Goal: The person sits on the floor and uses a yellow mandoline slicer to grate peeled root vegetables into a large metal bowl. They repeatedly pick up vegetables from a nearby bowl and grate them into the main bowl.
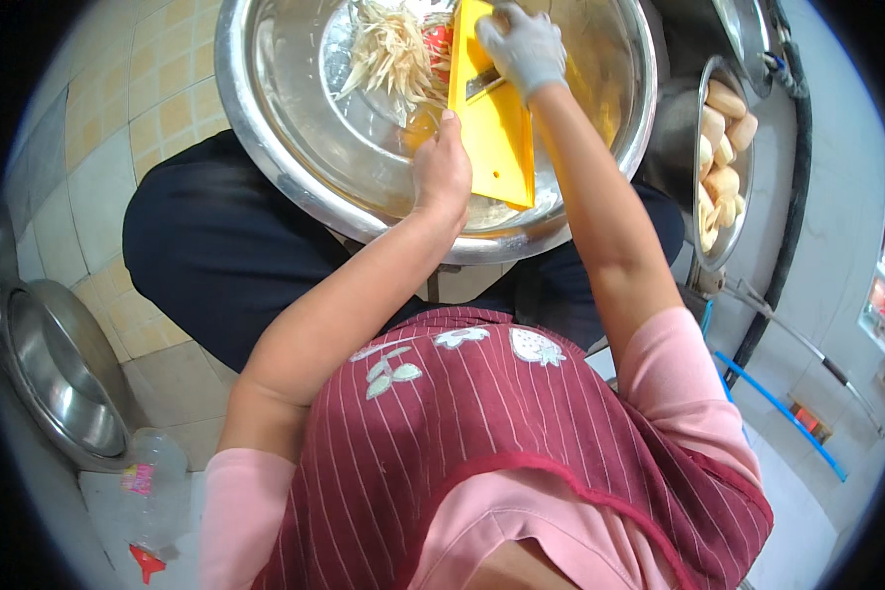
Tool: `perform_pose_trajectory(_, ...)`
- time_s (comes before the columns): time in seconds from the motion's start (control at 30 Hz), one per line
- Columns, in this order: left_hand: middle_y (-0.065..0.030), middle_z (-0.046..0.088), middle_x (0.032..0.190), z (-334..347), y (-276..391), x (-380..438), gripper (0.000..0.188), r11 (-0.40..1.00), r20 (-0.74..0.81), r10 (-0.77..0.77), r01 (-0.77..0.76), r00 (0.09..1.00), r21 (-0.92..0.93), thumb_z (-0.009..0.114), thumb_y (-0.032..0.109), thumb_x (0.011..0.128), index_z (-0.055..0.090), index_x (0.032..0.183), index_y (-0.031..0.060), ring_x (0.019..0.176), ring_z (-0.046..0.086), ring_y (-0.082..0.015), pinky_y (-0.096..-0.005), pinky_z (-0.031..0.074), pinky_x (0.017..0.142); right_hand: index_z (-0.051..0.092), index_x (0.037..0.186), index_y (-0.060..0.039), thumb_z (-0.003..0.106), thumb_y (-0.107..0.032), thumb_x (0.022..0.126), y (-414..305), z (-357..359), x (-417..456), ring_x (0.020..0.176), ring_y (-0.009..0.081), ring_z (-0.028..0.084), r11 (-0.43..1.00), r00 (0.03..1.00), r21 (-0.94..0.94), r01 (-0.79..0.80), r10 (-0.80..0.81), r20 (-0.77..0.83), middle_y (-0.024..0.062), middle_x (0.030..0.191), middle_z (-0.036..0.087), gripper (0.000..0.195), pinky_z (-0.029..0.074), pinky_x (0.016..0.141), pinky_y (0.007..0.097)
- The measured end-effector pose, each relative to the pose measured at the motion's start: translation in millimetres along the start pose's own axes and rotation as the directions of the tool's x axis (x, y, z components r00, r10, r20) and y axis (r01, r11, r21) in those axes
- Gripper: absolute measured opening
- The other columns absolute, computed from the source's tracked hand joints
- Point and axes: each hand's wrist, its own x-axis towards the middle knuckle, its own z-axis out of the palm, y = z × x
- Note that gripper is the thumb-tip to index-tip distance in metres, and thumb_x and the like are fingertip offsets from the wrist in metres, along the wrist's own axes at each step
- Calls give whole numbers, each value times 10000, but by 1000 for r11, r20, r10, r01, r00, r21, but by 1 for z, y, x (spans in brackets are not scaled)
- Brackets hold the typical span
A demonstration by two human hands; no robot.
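Note:
A yellow mandoline slicer [491, 140] leans in a wide stainless steel basin [295, 158], its near end close to the rim. My bare left hand [444, 171] grips the slicer's left edge, thumb on top. My right hand [525, 53], in a light grey glove, is bent over the slicer's upper part, just beyond the metal blade [482, 82]. Whether anything is under its fingers is hidden. Pale vegetable shreds [389, 59] are heaped in the basin left of the slicer. Something red [438, 46] shows between the heap and the slicer.
At the right, a metal bowl [737, 203] holds several peeled pale vegetables [723, 181]. Black hose [790, 214] runs along the wall beyond it. An empty metal basin [66, 376] and a clear plastic bottle [158, 494] are at the left. My knees [214, 228] flank the large basin.

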Motion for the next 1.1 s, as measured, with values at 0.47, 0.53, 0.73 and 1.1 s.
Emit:
perform_pose_trajectory(0.47,-164,596,761,2,17,-22,534,995,7,-2,2,1000,104,365,409,930,614,859,-58,725,555,-255,-370,413,686,613,1058,-174,513,-490,778,-2,-5,4,986,381,529,994,998,-96,-47,50,29,202,1010,578,434,451,809,465)
perform_pose_trajectory(0.53,-178,602,776,2,19,-20,545,988,-25,-7,11,1000,157,361,421,928,614,867,-58,742,565,-275,-378,415,696,621,1030,-153,533,-448,769,4,-6,-6,952,375,530,999,997,-33,35,-33,66,179,1005,578,403,457,783,481)
perform_pose_trajectory(0.73,-219,616,802,1,0,-19,571,965,-52,25,-11,998,263,335,436,924,624,860,-52,804,583,-357,-418,415,734,620,1013,-125,658,-272,724,-20,-84,-150,934,361,516,975,982,115,189,-186,-34,185,969,555,326,440,791,454)
perform_pose_trajectory(1.1,-231,610,849,1,4,-3,539,993,-53,-66,71,996,91,360,402,927,609,905,-76,815,576,-346,-406,418,731,610,1004,-135,602,-397,789,-1,-17,-36,950,382,530,988,988,2,155,-155,5,212,955,574,338,453,757,466)
